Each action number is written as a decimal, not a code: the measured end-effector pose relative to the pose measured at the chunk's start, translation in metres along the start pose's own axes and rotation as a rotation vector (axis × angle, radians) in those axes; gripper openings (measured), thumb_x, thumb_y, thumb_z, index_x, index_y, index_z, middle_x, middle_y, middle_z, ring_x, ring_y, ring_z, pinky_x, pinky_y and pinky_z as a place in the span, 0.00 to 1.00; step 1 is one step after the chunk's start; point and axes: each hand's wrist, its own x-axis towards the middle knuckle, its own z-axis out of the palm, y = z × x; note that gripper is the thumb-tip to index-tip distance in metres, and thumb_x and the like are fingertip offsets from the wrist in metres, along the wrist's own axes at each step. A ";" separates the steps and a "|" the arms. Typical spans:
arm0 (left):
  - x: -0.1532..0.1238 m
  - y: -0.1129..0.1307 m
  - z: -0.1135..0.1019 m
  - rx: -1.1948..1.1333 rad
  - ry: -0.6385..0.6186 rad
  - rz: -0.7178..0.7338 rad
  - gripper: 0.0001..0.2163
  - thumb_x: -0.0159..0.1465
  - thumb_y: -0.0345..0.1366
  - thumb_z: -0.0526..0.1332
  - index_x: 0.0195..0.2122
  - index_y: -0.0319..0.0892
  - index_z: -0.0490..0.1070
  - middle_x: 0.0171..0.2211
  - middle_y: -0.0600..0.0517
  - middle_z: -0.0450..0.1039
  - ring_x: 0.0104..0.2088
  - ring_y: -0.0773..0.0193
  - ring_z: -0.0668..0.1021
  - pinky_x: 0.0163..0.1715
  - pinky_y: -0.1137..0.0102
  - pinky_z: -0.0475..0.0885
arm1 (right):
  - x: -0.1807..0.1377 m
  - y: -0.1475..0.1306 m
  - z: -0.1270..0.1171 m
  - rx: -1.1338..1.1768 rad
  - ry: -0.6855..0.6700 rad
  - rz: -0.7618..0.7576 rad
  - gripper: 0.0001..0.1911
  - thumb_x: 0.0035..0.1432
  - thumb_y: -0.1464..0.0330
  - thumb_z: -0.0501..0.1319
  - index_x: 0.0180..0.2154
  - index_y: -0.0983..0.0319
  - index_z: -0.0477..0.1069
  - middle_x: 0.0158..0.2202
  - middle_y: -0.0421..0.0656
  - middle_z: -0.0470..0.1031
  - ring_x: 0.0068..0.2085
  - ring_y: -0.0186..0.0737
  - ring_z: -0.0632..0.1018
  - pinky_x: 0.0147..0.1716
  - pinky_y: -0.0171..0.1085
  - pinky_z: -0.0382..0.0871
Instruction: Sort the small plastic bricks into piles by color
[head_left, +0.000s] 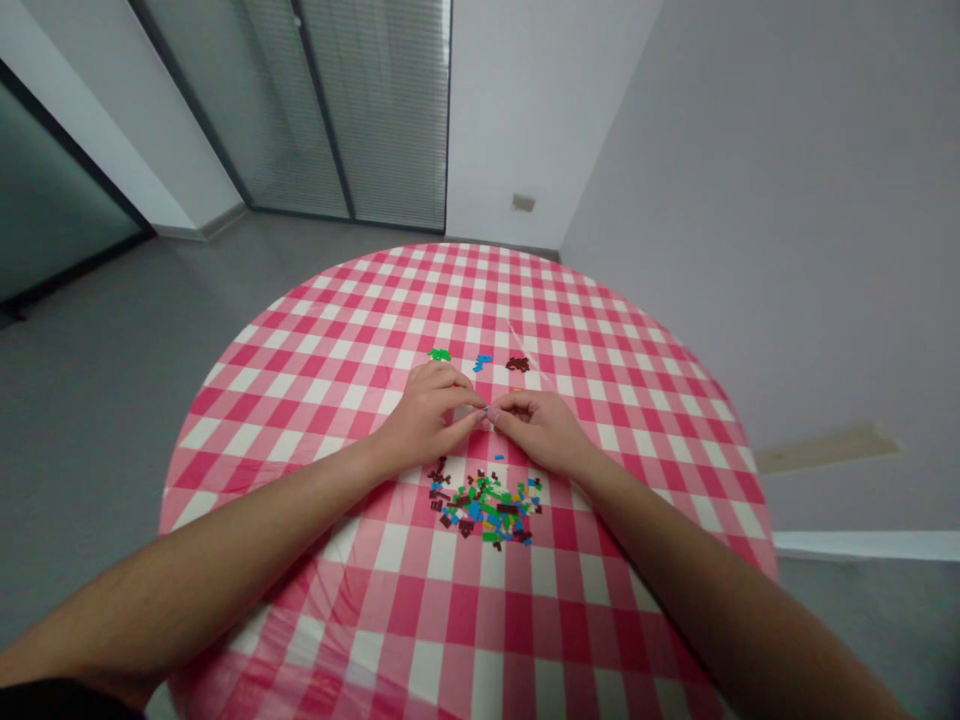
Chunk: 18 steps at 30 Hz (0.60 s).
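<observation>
Small coloured pieces are heaped in a loose pile on the round table, which is covered in red-and-white check. The pile lies slightly below the centre of the frame, just under the two hands. Green, blue, brown and a few yellow bits are mixed in it, and some dark ones are scattered at its left edge.

The left hand and the right hand are brought together at the centre of the frame. The fingers are curled and the fingertips are pressed tip to tip in a fine pinch, so both hands are nearly closed. Something tiny may be held between the tips, but it is too small to be made out.

Above the hands, three little groups are laid in a row and kept apart from one another: a green cluster at the left, a blue cluster in the middle and a brown cluster at the right.

The pieces are judged to be very light, hard and stiff, probably plastic, and smooth enough to slip or flick away if squeezed off-centre. Breakage is hardly to be feared, but loss is: a dropped bit could easily be hidden against the busy check. Each piece is best taken singly, between the tips of thumb and forefinger across its narrow sides, and lifted straight up out of the heap. A piece lying flat on the cloth could first be slid clear of its neighbours or tipped on edge with a nail. Only light pressure is called for.
</observation>
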 end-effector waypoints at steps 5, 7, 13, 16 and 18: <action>0.000 -0.002 0.000 0.009 -0.051 0.037 0.03 0.63 0.35 0.64 0.37 0.46 0.77 0.36 0.52 0.76 0.41 0.59 0.73 0.46 0.59 0.65 | 0.001 0.004 0.001 0.002 -0.013 -0.005 0.10 0.59 0.66 0.58 0.31 0.60 0.78 0.29 0.42 0.79 0.28 0.35 0.74 0.28 0.34 0.65; 0.001 -0.002 0.000 0.019 -0.047 0.027 0.03 0.63 0.34 0.64 0.37 0.47 0.77 0.36 0.52 0.76 0.41 0.59 0.73 0.46 0.59 0.65 | 0.001 0.005 0.002 0.030 -0.012 0.014 0.10 0.59 0.66 0.59 0.31 0.61 0.78 0.28 0.42 0.79 0.28 0.35 0.74 0.27 0.34 0.65; 0.000 -0.003 0.001 0.051 -0.066 -0.039 0.04 0.63 0.32 0.62 0.37 0.46 0.77 0.37 0.52 0.76 0.43 0.58 0.73 0.48 0.58 0.63 | 0.000 -0.001 -0.001 -0.040 0.018 0.027 0.10 0.58 0.67 0.58 0.31 0.61 0.78 0.27 0.41 0.79 0.28 0.35 0.75 0.28 0.34 0.65; -0.001 -0.003 0.003 0.078 -0.128 -0.084 0.04 0.63 0.33 0.63 0.36 0.46 0.77 0.37 0.52 0.76 0.43 0.56 0.72 0.48 0.57 0.63 | -0.001 -0.005 -0.005 -0.129 0.097 0.022 0.11 0.59 0.68 0.58 0.31 0.61 0.79 0.28 0.41 0.80 0.28 0.35 0.75 0.28 0.34 0.64; -0.001 -0.002 0.004 0.093 -0.183 -0.107 0.04 0.63 0.33 0.63 0.35 0.47 0.78 0.37 0.52 0.76 0.44 0.56 0.71 0.48 0.57 0.62 | -0.001 -0.005 -0.007 -0.175 0.117 0.013 0.11 0.59 0.67 0.58 0.31 0.62 0.79 0.27 0.41 0.79 0.27 0.35 0.75 0.27 0.35 0.63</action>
